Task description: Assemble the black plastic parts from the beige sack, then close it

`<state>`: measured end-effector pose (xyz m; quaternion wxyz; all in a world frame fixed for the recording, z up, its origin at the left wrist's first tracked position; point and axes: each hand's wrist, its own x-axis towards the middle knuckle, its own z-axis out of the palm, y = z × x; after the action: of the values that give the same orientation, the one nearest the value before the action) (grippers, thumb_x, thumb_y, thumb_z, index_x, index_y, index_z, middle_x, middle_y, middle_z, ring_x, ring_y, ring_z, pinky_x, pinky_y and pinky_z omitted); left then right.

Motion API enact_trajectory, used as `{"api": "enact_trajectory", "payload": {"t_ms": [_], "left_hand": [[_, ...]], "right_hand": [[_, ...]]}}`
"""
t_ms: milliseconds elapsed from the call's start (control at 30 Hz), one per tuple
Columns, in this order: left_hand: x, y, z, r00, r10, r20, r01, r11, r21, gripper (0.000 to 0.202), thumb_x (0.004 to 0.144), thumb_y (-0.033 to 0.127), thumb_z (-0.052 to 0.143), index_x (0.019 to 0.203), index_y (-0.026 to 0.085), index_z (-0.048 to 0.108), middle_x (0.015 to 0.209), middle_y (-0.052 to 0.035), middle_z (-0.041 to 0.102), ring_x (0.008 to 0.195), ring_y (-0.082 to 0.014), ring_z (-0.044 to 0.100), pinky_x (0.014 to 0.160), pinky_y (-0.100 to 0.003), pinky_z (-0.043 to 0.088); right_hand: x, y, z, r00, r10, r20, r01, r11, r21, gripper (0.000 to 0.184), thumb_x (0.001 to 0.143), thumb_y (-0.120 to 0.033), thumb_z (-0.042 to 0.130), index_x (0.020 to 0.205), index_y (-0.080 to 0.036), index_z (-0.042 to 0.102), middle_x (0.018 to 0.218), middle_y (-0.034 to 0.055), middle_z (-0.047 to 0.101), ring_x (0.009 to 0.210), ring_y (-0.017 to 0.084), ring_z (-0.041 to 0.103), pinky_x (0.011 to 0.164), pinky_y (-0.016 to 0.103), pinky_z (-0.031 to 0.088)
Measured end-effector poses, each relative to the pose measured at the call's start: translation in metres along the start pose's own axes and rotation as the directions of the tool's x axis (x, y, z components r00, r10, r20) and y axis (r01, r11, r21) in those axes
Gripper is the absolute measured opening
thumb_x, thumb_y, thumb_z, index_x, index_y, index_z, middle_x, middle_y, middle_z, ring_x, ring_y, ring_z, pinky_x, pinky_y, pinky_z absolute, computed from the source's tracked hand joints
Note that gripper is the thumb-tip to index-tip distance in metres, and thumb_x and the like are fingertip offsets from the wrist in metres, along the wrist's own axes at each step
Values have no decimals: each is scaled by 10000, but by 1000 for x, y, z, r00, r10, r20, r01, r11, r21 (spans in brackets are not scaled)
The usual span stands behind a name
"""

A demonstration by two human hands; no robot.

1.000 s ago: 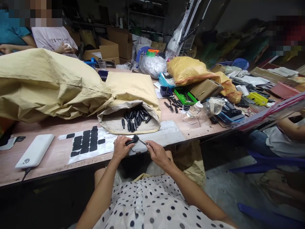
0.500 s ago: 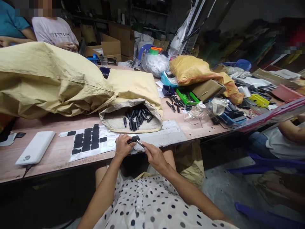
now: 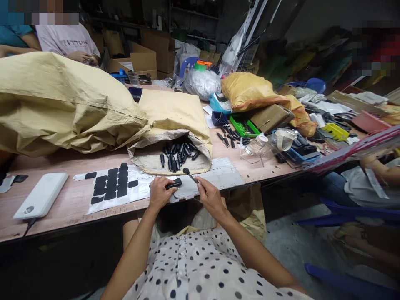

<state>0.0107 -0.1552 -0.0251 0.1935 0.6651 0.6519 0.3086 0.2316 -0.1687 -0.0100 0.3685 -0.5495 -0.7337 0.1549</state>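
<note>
My left hand (image 3: pixel 160 191) is closed round a small black plastic part (image 3: pixel 174 183) at the near table edge. My right hand (image 3: pixel 210 196) pinches a thin metal tool with a round black tip (image 3: pixel 189 174), its tip lifted up and away from the part. Just beyond both hands lies an open tan sack (image 3: pixel 175 129) with several black parts (image 3: pixel 178 154) spilling at its mouth. A white sheet with black stickers (image 3: pixel 113 186) lies left of my left hand.
A big tan sack (image 3: pixel 59 104) fills the left of the wooden table (image 3: pixel 62 208). A white power bank (image 3: pixel 41 196) lies near left. Green tray (image 3: pixel 243 126), yellow bags (image 3: pixel 256 93), clear jar (image 3: pixel 258 146) and clutter stand right. Other people sit far left and right.
My right hand has pulled the thin tool out and away from the black part, its tip now raised toward the sack. My left hand stays in place with the part.
</note>
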Motion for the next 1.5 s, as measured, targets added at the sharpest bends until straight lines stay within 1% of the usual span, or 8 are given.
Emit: {"api": "enact_trajectory", "payload": {"t_ms": [167,300,500,867,967,1067,1200,1500], "left_hand": [[-2,-1,-3,999,41,35,-41,999,-19,83,741,267,770,823,281,777,822,-19,711,884,-245,584,847,-387,459],[-2,-3,-4,997,62,35,-62,998,-20,63,745,291,759,807,283,770,798,-18,706,870,-243,579,850,-392,457],[-4,-5,-4,996,71,60,-69,997,-31,75,764,334,729,796,276,764,788,-21,712,875,-243,579,868,-403,449],[-6,-2,-13,976,162,145,-161,987,-21,93,749,357,721,771,278,766,819,-35,714,879,-245,591,893,-423,448],[-16,-1,-15,948,252,194,-252,967,-25,71,715,324,748,766,279,769,937,-45,721,971,-263,604,949,-451,448],[-39,0,-11,894,386,229,-390,920,-29,85,676,291,777,758,278,761,1203,-55,702,1169,-310,579,1060,-512,420],[-66,2,0,861,448,238,-475,877,66,105,690,241,774,791,263,757,1515,-53,537,1388,-355,465,1170,-571,348],[-70,3,9,859,442,257,-491,853,175,80,704,207,783,760,251,746,1610,-37,425,1450,-377,420,1162,-579,377]], "right_hand": [[32,30,-2,998,-61,-15,49,904,-425,266,971,-216,505,1119,-241,725,930,69,722,853,208,621,754,291,474],[42,46,10,996,-92,-18,65,816,-574,220,956,-180,518,1043,-229,715,894,76,652,839,220,525,719,298,391],[36,50,24,986,-121,-112,32,807,-590,239,947,-177,509,1079,-216,704,936,80,627,860,230,484,737,317,362],[34,51,27,991,-63,-117,-10,842,-539,269,935,-195,498,1085,-231,718,975,92,624,896,241,483,772,335,361],[34,51,27,987,-75,-140,-12,844,-536,249,930,-200,514,1061,-231,723,955,85,636,892,237,484,804,350,344],[35,51,27,985,-88,-150,-6,844,-536,235,923,-198,526,1042,-232,726,939,77,643,891,236,485,826,362,326],[35,51,26,985,-87,-148,-7,841,-540,230,916,-196,536,1037,-230,729,931,78,647,881,237,485,781,350,314],[35,51,28,986,-77,-147,-14,843,-537,232,909,-180,538,1035,-234,726,956,84,652,892,246,487,754,345,324]]}}
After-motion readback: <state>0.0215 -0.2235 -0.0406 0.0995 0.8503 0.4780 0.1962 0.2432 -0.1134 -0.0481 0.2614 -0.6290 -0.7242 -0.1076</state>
